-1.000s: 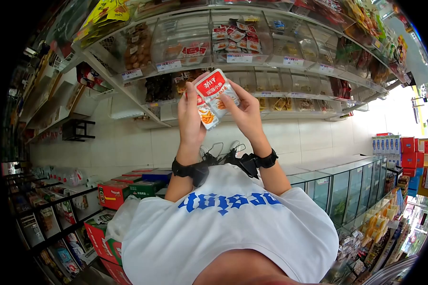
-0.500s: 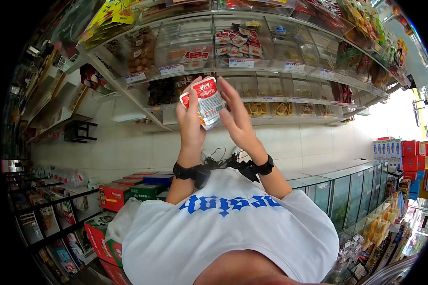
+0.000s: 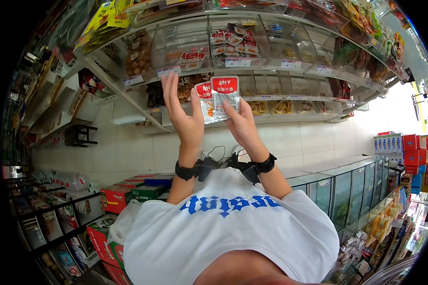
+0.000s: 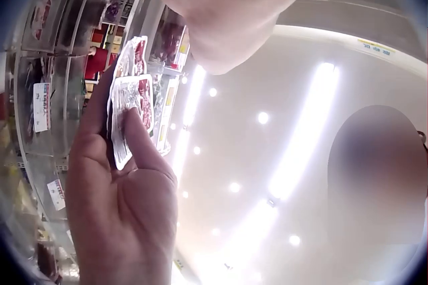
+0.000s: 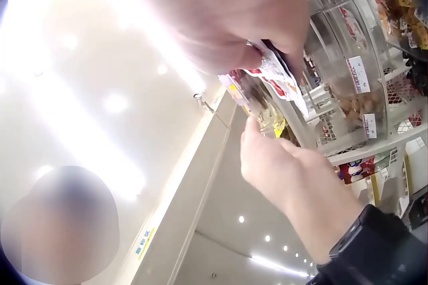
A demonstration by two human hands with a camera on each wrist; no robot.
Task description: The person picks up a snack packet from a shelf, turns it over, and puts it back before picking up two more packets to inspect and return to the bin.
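Two flat snack packets with red tops and silver-white lower parts, the front one (image 3: 225, 89) and the back one (image 3: 204, 92), overlap in front of the chest in the head view. My right hand (image 3: 243, 126) pinches them from the right side, thumb over the front packet. In the left wrist view, the right hand (image 4: 124, 198) grips the packets (image 4: 127, 108) with its thumb across them. My left hand (image 3: 183, 116) stands upright at the left, fingers straight, its thumb at the back packet's left edge. From the right wrist, the left hand (image 5: 287, 171) appears below the packets.
Ahead rise shelves of clear bins, one bin holding similar red-and-white packets (image 3: 235, 42), with price tags (image 3: 238, 62) along the edge. Behind at left are stacked red boxes (image 3: 115, 199); glass tanks (image 3: 335, 190) line the right. A dark stool (image 3: 81, 135) stands left.
Both hands first held the packets; then the left held them while the right hand was off. Now the right hand holds them, turned upright and slightly right, and the left hand has spread away.
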